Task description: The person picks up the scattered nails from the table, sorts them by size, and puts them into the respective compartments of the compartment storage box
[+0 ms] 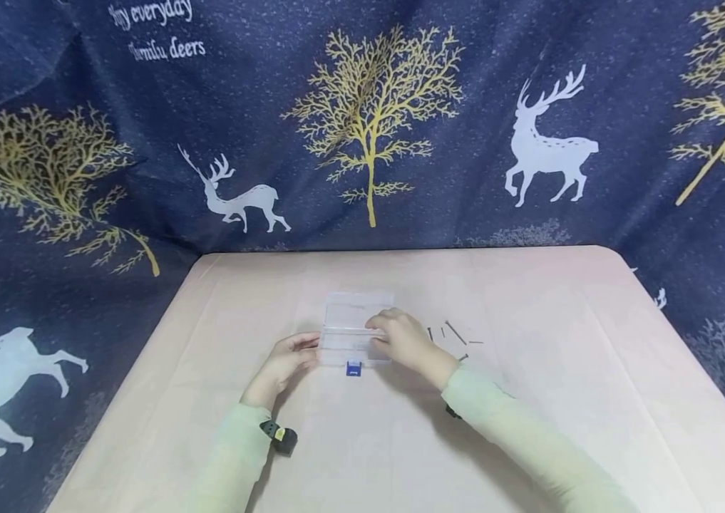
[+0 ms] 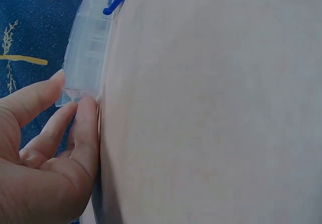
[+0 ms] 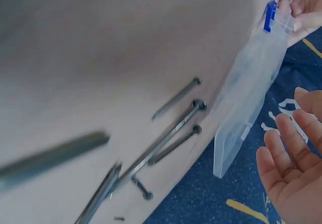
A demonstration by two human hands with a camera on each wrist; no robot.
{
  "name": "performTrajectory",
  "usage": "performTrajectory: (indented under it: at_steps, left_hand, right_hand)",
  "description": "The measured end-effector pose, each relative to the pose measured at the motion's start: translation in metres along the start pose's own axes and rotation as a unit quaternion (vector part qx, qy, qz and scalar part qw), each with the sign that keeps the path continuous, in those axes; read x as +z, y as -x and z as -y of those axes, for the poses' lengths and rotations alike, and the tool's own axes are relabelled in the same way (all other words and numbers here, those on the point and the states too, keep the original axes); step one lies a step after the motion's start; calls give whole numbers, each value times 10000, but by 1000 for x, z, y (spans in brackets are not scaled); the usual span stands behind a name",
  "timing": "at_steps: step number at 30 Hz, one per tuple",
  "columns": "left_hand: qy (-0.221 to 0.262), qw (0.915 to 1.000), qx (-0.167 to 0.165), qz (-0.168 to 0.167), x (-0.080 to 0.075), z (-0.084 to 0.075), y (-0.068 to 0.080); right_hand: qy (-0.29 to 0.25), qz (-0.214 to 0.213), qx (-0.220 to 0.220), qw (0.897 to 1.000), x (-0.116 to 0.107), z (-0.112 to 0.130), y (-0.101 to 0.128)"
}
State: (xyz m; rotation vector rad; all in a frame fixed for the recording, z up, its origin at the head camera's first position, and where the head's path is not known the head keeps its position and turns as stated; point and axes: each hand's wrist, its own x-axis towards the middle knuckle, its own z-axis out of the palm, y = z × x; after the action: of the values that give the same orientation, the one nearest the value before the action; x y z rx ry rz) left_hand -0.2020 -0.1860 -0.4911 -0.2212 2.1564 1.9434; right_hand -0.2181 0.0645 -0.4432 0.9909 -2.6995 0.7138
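left hand (image 1: 285, 362) — fingertips on clear box (image 1: 357, 329) | right hand (image 1: 403, 338) — relaxed, hides box's edge

Left hand (image 2: 40, 153) at clear box (image 2: 88, 53)

"everyday", "deers" on backdrop cloth (image 1: 163, 32)
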Motion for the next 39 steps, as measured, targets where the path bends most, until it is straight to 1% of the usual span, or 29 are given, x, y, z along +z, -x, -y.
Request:
performTrajectory:
  at_steps: [4,8,11,14,19,27,30,33,39]
  left_hand:
    - [-37,10000,-13,-61,0,0,1]
    - [-143,9998,-31,-99,1,0,1]
    - [-134,9997,-86,-173,3,1,1]
    - [-99,9997,-119,-198,4,1,2]
    - [-3,9994,-125,-326,4,1,5]
    - [230,9988,-103,-428,7,-1,7]
    - [247,9982,-109,-540,9,-2,9]
    - [256,9976,-33,-641,11,-2,11]
    - [200,9962,19,-847,16,-3,12]
  right_hand:
    - [40,-18,134,9999,-8,-5,5]
    - [44,5,444,9990,-17,-12,12]
    - [36,42,633,9980,-23,-18,18]
    - [126,0,678,9976,-28,-26,23]
    - [223,-201,752,9967,-33,-39,29]
    - [145,-82,1491,9887,-42,-59,43]
    - [104,-19,1634,9865,-44,-65,48]
    - [87,-4,1721,9850,-47,-70,51]
    - [60,101,2038,9789,-49,-76,56]
